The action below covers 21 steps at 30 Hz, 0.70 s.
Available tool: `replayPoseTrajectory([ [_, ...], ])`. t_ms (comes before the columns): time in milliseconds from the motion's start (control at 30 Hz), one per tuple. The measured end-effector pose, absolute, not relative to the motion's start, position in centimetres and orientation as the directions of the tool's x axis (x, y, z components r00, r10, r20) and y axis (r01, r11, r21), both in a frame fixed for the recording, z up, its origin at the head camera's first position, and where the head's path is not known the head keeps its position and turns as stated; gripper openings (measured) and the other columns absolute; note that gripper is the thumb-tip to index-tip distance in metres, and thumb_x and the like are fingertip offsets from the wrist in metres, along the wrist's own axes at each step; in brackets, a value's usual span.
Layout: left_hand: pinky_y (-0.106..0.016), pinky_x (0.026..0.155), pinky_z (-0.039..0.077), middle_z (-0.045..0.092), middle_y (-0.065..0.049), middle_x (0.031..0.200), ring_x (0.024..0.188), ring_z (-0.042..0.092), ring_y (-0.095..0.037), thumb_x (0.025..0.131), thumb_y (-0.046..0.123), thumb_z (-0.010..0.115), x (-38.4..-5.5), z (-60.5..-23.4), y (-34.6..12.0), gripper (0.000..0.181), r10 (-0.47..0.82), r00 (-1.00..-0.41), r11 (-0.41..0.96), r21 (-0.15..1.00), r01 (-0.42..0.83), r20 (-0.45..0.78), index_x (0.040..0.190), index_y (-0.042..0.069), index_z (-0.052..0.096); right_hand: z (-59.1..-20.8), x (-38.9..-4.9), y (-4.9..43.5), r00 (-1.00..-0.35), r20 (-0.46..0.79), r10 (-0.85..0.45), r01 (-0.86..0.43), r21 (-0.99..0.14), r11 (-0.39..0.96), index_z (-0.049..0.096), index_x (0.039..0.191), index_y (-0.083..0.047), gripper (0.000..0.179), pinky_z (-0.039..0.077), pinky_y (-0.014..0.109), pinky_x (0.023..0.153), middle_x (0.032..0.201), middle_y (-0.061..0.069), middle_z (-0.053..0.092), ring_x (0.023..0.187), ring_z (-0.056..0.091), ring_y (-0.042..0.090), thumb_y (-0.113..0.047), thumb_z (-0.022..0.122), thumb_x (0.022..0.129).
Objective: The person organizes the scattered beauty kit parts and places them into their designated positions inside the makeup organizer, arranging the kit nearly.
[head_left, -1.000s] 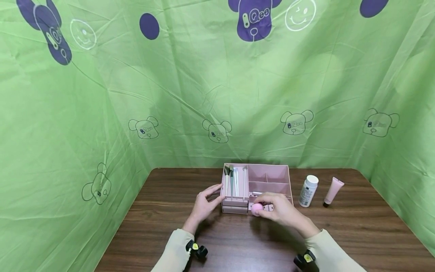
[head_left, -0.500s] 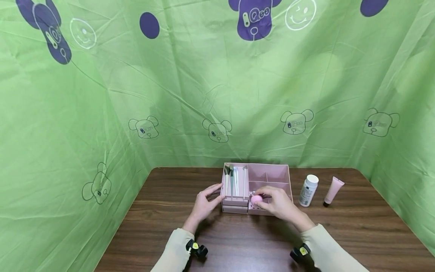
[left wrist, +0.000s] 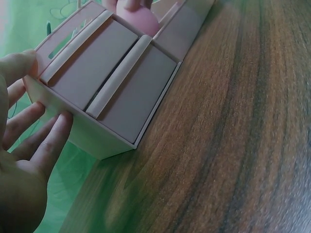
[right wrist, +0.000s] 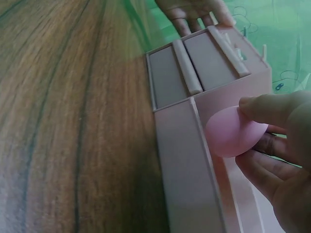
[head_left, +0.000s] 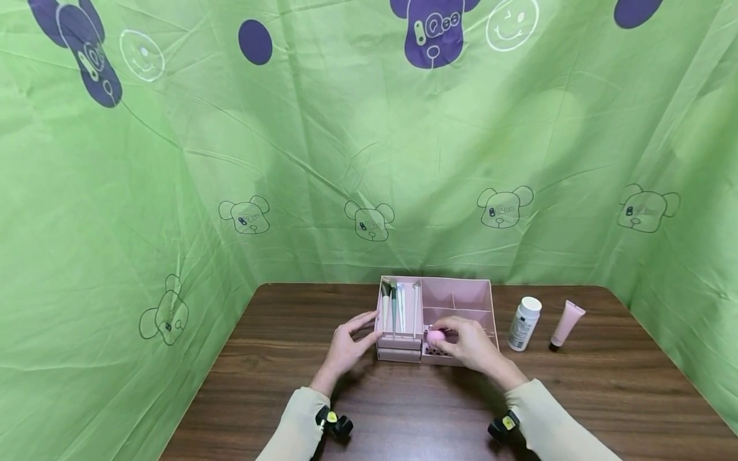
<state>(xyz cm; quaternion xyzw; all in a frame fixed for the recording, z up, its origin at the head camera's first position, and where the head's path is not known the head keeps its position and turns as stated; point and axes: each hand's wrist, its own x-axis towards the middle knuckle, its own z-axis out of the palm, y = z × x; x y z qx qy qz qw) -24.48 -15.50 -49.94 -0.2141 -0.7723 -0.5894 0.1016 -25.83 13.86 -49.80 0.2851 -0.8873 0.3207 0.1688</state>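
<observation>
My right hand [head_left: 469, 346] pinches a pink egg-shaped makeup sponge [right wrist: 231, 133] between thumb and fingers. In the right wrist view the sponge is just over the front compartment of a pink desktop organizer [right wrist: 184, 160], close to the drawer block's side wall. My left hand [left wrist: 29, 131] touches the organizer's left end, thumb at the upper front edge and fingers extended against the side wall. Two shut drawers [left wrist: 90, 58] face forward beside it. Makeup brushes [head_left: 394, 307] lie in the section above them. In the head view my right hand hides part of the front compartment.
Right of the organizer stands a white bottle [head_left: 524, 324]. Farther right is a pink tube [head_left: 567, 323] with a black cap. All rest on a dark wooden table [head_left: 369, 410]. Green printed cloth [head_left: 369, 160] hangs behind and along the sides.
My right hand has carried the sponge from in front of the organizer back over its front compartment, then barely moved. The left hand stays at the organizer's left side.
</observation>
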Motion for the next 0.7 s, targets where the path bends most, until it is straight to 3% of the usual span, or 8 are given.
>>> replayPoseTrajectory([
  [333, -0.062, 0.101, 0.045, 0.059, -0.022, 0.132, 0.114, 0.062, -0.038, 0.088, 0.012, 0.073, -24.5, -50.0, -15.5, 0.047, 0.208, -0.887, 0.194, 0.872, 0.45, 0.411, 0.129, -0.003, 0.059, -50.6, -26.0, 13.7, -0.815, 0.423, -0.396, -0.573, -0.492, 0.655, 0.074, 0.103, -0.015, 0.028, 0.059, 0.04, 0.084, 0.106, 0.002, 0.072, 0.096, 0.068, 0.021, -0.023, 0.083, 0.077],
  [700, -0.061, 0.101, 0.046, 0.06, -0.019, 0.132, 0.115, 0.063, -0.035, 0.087, 0.014, 0.074, -24.5, -50.2, -15.4, 0.046, 0.189, -0.898, 0.214, 0.876, 0.433, 0.398, 0.129, 0.0, 0.061, -51.4, -26.2, 13.7, -0.782, 0.459, -0.423, -0.615, -0.45, 0.648, 0.075, 0.097, -0.016, 0.024, 0.059, 0.035, 0.079, 0.097, -0.003, 0.071, 0.089, 0.067, 0.017, -0.025, 0.084, 0.076],
])
